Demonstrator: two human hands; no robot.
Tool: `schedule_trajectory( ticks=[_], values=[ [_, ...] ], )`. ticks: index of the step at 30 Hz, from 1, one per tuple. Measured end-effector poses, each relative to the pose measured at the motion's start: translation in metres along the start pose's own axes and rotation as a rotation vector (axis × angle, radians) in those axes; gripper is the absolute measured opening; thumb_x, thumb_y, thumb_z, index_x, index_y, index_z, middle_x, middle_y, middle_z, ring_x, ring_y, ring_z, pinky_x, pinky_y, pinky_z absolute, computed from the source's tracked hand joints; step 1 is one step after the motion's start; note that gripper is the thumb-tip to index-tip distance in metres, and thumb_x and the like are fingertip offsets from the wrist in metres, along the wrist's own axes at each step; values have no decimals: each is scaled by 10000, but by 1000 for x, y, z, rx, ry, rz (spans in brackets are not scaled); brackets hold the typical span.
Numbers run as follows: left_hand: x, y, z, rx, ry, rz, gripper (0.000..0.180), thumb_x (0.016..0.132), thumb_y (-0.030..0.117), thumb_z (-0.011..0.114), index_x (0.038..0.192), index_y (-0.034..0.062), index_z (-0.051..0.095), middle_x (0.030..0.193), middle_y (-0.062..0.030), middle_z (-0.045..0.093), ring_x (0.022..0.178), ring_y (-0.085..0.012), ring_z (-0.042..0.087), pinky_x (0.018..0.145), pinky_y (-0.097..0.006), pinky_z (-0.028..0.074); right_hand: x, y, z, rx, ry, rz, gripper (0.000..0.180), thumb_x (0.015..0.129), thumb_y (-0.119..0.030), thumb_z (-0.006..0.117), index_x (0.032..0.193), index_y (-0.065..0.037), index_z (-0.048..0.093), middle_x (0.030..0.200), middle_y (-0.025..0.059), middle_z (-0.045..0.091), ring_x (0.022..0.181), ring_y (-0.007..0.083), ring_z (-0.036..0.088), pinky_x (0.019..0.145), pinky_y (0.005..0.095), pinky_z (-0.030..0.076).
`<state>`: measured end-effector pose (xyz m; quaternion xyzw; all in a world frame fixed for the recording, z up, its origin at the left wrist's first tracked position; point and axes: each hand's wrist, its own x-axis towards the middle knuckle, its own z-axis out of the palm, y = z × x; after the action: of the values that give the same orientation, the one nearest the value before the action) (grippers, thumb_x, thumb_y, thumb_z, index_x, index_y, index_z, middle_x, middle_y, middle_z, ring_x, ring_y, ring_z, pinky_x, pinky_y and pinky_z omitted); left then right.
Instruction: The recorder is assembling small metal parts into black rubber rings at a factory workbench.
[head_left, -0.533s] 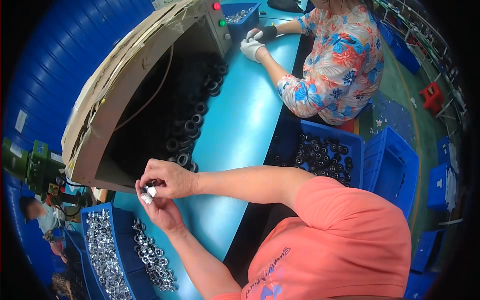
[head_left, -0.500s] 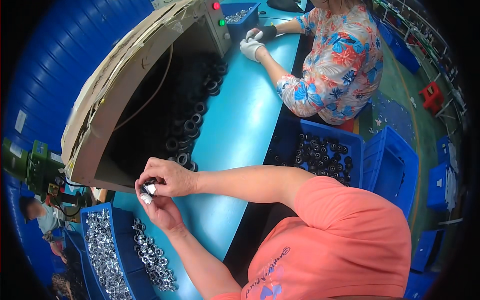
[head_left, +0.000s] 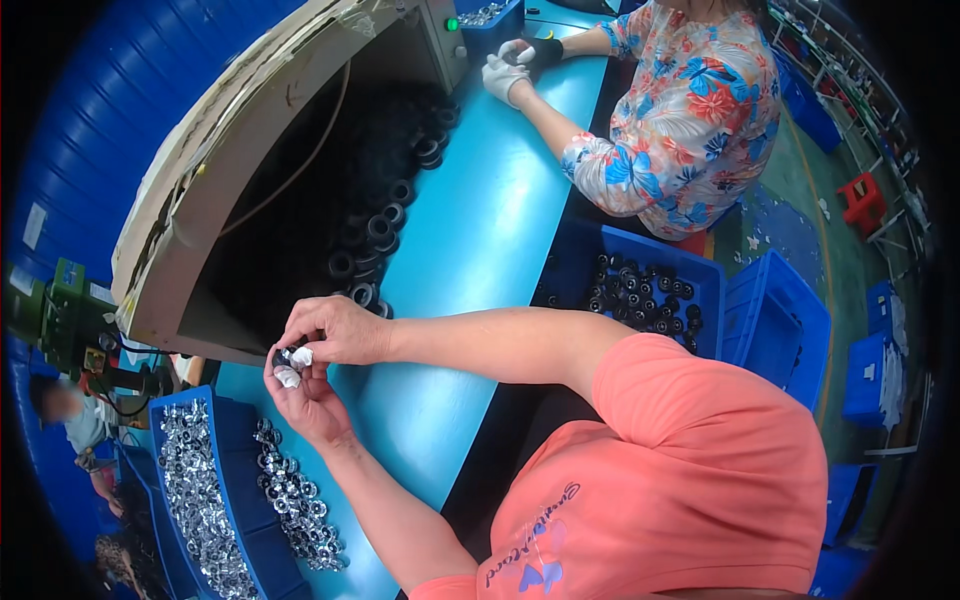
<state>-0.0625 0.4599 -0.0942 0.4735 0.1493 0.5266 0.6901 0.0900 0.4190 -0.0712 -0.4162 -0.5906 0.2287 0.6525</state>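
My right hand [head_left: 345,330] and my left hand [head_left: 308,408] meet at the table's left part, just below the opening of a machine housing. Between their fingertips they pinch a small dark round part [head_left: 283,354], mostly hidden by the fingers. White wrapping covers the thumb tips. Close by on the blue table [head_left: 470,250], black rings [head_left: 378,230] lie in a row along the housing's edge. Nearer my left forearm spreads a heap of shiny metal parts [head_left: 295,490].
A blue bin [head_left: 235,470] of shiny metal parts stands at lower left. The beige housing [head_left: 165,260] rises over the table. A co-worker's gloved hands [head_left: 510,75] work at the far end. Blue crates [head_left: 715,290], one with black round parts, stand right of the table.
The whole view has shifted slightly. My hands stay together at the small part, with the fingers moved a little around it.
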Motion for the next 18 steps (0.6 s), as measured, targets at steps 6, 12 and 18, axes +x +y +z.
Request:
schedule_trajectory(
  ticks=[6, 12, 18],
  values=[
    [3, -3, -13, 31, -42, -15, 395, 1058, 195, 553, 1387, -7, 471, 1310, -181, 596, 1160, -266, 642, 967, -383, 574, 2, 6, -6, 69, -58, 99, 295, 787, -21, 762, 1068, -93, 810, 982, 53, 696, 825, 144, 679, 735, 264, 553],
    [5, -2, -13, 42, -58, -31, 388, 1075, 230, 532, 1384, 2, 474, 1299, -185, 602, 1144, -269, 648, 955, -392, 580, 3, 10, -3, 39, -60, 88, 301, 782, -27, 764, 1070, -102, 812, 970, 55, 698, 813, 141, 671, 729, 263, 549],
    [6, -4, -18, 53, -50, -32, 390, 1077, 232, 518, 1388, 1, 471, 1301, -190, 601, 1137, -281, 651, 929, -397, 591, 3, 15, -1, 31, -46, 64, 298, 780, -39, 773, 1066, -110, 815, 946, 50, 699, 761, 128, 640, 692, 263, 529]
  ],
)
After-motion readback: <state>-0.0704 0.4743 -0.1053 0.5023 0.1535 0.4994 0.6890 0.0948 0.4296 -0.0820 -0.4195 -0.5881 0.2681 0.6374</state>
